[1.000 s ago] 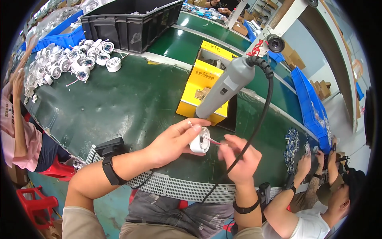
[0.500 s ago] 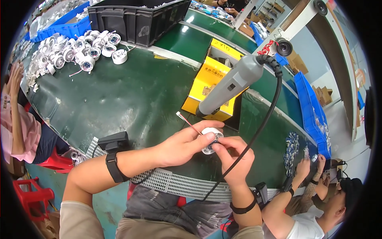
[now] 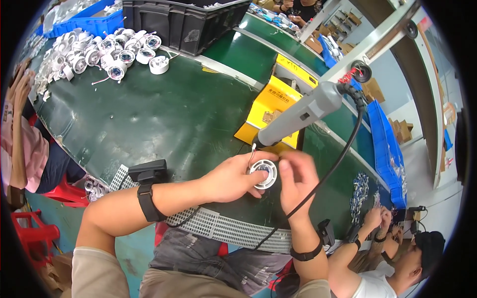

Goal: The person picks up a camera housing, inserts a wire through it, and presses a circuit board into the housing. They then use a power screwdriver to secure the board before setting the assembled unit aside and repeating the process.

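Over the near edge of the green bench, my left hand (image 3: 231,178) grips a round white plastic housing (image 3: 271,175), its thumb pressed into the ring's middle. A thin lead with a small white connector (image 3: 254,147) sticks up from the housing. Just right of it is my right hand (image 3: 297,181), apart from the ring; its thumb and slightly blurred, bent fingers are separated, with nothing visible between them. Beyond both hands, a grey electric screwdriver (image 3: 300,113) slants down with its lower end close to my fingers, hanging on a black cable (image 3: 343,141).
A yellow box (image 3: 271,102) stands behind the screwdriver. Many white housings (image 3: 117,72) lie piled at far left, beside a black crate (image 3: 186,27) and blue bin (image 3: 89,24). At right are a long blue tray (image 3: 385,149), small parts (image 3: 358,193) and a co-worker (image 3: 397,273). Another person (image 3: 25,149) sits left.
The white housing has turned so its open ring faces up, and its lead now points upward. My right hand has moved off it to the right, fingers parting. The view has shifted slightly.
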`<action>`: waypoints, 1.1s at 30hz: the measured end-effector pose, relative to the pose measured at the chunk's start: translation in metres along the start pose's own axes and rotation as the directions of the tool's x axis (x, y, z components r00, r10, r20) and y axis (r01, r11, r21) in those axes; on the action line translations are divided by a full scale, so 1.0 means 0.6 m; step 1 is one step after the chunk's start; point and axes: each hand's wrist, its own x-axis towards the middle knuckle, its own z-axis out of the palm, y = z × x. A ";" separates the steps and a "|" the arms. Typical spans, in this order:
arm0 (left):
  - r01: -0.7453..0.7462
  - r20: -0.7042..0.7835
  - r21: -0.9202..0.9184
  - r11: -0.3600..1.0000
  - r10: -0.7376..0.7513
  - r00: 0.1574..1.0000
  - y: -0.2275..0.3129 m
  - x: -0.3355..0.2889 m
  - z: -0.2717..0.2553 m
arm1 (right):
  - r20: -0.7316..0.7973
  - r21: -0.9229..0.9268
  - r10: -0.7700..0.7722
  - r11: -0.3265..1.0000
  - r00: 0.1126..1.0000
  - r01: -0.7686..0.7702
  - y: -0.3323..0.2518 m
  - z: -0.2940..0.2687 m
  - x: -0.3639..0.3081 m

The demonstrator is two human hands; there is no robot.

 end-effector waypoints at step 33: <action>0.335 -0.186 -0.088 0.938 -0.345 0.920 0.017 0.003 -0.018 | -0.505 0.493 0.146 0.858 0.851 0.145 -0.062 0.083 0.180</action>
